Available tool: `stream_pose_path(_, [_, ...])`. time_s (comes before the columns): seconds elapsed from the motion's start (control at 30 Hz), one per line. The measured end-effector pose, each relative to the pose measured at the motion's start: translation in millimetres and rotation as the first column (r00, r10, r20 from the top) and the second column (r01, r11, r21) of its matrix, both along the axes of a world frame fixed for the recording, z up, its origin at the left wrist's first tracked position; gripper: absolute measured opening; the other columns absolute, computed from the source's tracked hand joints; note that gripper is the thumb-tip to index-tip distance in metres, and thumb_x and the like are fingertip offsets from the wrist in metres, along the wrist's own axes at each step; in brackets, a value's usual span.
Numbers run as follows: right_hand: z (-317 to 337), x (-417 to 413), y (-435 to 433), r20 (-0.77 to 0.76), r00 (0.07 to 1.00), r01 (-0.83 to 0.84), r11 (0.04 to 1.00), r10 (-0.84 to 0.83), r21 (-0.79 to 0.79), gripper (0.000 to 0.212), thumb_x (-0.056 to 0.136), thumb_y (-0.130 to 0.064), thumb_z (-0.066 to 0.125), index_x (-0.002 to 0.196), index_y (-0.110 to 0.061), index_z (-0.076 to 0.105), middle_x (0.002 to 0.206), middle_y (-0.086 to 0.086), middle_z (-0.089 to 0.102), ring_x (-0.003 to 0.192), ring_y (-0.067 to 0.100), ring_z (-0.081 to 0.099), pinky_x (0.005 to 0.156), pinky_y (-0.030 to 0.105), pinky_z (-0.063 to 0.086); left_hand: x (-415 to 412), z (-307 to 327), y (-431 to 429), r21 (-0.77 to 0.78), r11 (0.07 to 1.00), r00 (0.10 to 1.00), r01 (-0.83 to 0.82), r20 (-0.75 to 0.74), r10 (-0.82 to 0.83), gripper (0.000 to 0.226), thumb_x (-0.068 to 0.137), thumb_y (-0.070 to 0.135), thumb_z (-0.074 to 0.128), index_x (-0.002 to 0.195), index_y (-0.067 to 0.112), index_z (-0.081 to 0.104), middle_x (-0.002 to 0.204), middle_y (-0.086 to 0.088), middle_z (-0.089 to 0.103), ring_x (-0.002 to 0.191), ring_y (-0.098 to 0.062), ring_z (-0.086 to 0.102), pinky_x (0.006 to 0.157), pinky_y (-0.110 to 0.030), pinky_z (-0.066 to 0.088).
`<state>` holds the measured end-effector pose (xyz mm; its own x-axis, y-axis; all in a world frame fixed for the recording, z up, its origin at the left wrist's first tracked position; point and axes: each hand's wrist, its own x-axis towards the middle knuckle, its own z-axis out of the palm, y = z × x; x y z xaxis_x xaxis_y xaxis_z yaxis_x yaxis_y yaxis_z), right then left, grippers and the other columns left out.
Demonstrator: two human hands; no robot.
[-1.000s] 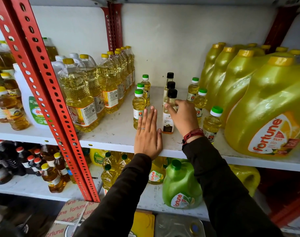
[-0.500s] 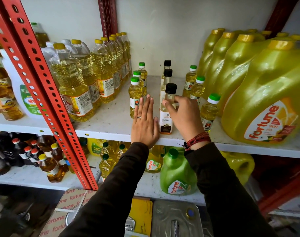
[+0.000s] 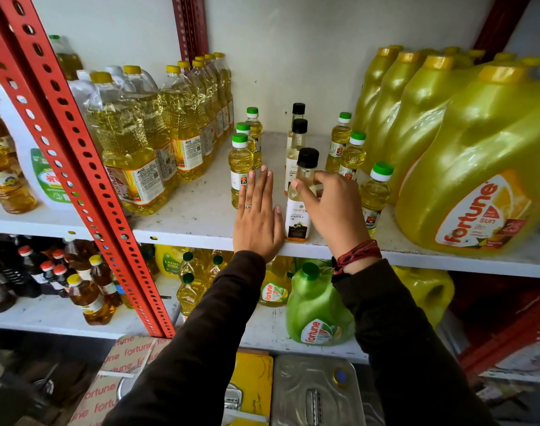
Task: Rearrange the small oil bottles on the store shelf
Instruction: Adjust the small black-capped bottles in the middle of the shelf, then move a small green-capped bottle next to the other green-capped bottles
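Three rows of small oil bottles stand on the white shelf [image 3: 185, 219]. The left row has green caps, its front bottle [image 3: 240, 167] just beyond my left hand [image 3: 258, 219], which lies flat on the shelf, fingers together, holding nothing. The middle row has black caps. My right hand [image 3: 333, 207] pinches the neck of the front black-capped coconut oil bottle [image 3: 299, 216], which stands upright at the shelf's front edge. Two more black-capped bottles [image 3: 297, 139] stand behind it. The right row of green-capped bottles [image 3: 375, 195] runs beside my right hand.
Tall clear oil bottles [image 3: 130, 161] crowd the shelf's left part. Big yellow Fortune jugs [image 3: 484, 186] fill the right. A red slotted upright [image 3: 78, 167] crosses in front on the left. The lower shelf holds a green jug [image 3: 318, 312] and more bottles.
My right hand slid up from the coconut oil bottle's body to its neck. The bottle now stands nearer the front edge. My left hand stayed flat on the shelf.
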<state>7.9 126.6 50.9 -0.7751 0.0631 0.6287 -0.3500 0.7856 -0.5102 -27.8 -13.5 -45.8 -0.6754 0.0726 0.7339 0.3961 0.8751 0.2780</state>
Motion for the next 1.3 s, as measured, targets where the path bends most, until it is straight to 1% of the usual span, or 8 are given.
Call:
stream_pose_path(0.37, [0,8,0,0.029,1.000,-0.004,0.998,0.005,-0.061,0.040,0.088,-0.052,0.065,0.097,-0.015,0.074,0.089,0.005,0.076,0.080,0.021,0.069,0.069,0.038,0.057,0,-1,-1,0.013,1.000,1.000,0.022,0.010,-0.022,0.068,0.103,0.031,0.026,0.165,0.004,0.020,0.174,-0.012,0.012,0.162,-0.026,0.003,0.132,-0.043,0.003])
stream_pose_path(0.5, [9,15,-10,0.051,0.999,-0.002,0.997,0.006,-0.075,0.055,0.088,-0.056,0.064,0.118,-0.011,0.067,0.116,0.010,0.073,0.106,0.025,0.069,0.086,0.034,0.056,1,8,-15,0.058,0.997,0.998,0.055,0.006,-0.055,0.066,0.104,0.030,0.028,0.164,0.004,0.022,0.174,-0.012,0.015,0.162,-0.025,0.004,0.132,-0.039,-0.002])
stream_pose_path(0.63, [40,34,-16,-0.155,0.988,-0.013,0.987,-0.012,-0.159,0.059,0.091,-0.049,0.064,0.135,-0.009,0.057,0.143,0.008,0.058,0.133,0.019,0.054,0.109,0.025,0.043,12,10,-35,0.067,0.996,0.999,0.054,-0.012,-0.053,0.064,0.105,0.031,0.028,0.165,0.008,0.022,0.173,-0.009,0.016,0.162,-0.024,0.004,0.130,-0.035,-0.007])
stream_pose_path(0.77, [55,40,-25,-0.335,0.939,-0.159,0.958,0.073,-0.238,0.047,0.092,-0.035,0.067,0.130,-0.008,0.063,0.140,0.007,0.061,0.131,0.011,0.056,0.109,0.023,0.046,17,-4,-61,0.050,0.999,1.000,-0.002,-0.005,0.002,0.063,0.106,0.029,0.029,0.165,0.008,0.023,0.173,-0.008,0.016,0.162,-0.025,0.004,0.130,-0.035,-0.008])
stream_pose_path(0.83, [63,31,-57,-0.288,0.943,-0.245,0.934,0.167,-0.261,0.047,0.091,-0.036,0.068,0.130,-0.010,0.063,0.136,0.005,0.064,0.128,0.011,0.059,0.108,0.029,0.049,15,-1,-95,0.043,0.998,0.998,-0.056,0.011,0.056,0.063,0.106,0.029,0.029,0.164,0.007,0.023,0.173,-0.008,0.016,0.162,-0.024,0.003,0.130,-0.034,-0.009])
stream_pose_path(0.93, [56,11,-75,-0.070,0.974,-0.225,0.940,0.214,-0.258,0.053,0.090,-0.036,0.069,0.135,-0.011,0.058,0.140,0.008,0.061,0.131,0.018,0.057,0.111,0.037,0.047,12,-4,-110,0.011,0.996,0.995,-0.087,0.042,0.086,0.063,0.106,0.028,0.029,0.164,0.006,0.024,0.173,-0.008,0.017,0.162,-0.024,0.004,0.130,-0.034,-0.009])
stream_pose_path(1.1, [45,-21,-117,0.208,0.960,-0.118,0.947,0.185,-0.299,0.056,0.094,-0.028,0.065,0.143,-0.008,0.046,0.146,0.012,0.053,0.136,0.025,0.049,0.103,0.022,0.034,2,-3,-141,-0.100,0.990,0.993,-0.104,0.048,0.109,0.064,0.105,0.028,0.032,0.165,0.006,0.022,0.173,-0.005,0.010,0.162,-0.024,0.001,0.130,-0.037,-0.008])
stream_pose_path(1.3, [32,-57,-122,0.281,0.941,-0.075,0.927,0.188,-0.367,0.035,0.091,-0.020,0.068,0.123,-0.008,0.065,0.124,0.012,0.069,0.119,0.026,0.063,0.092,0.024,0.042,0,-4,-142,-0.119,0.988,0.994,-0.099,0.030,0.103,0.067,0.102,0.028,0.033,0.164,0.006,0.024,0.173,-0.005,0.012,0.162,-0.025,0.003,0.130,-0.035,-0.010])
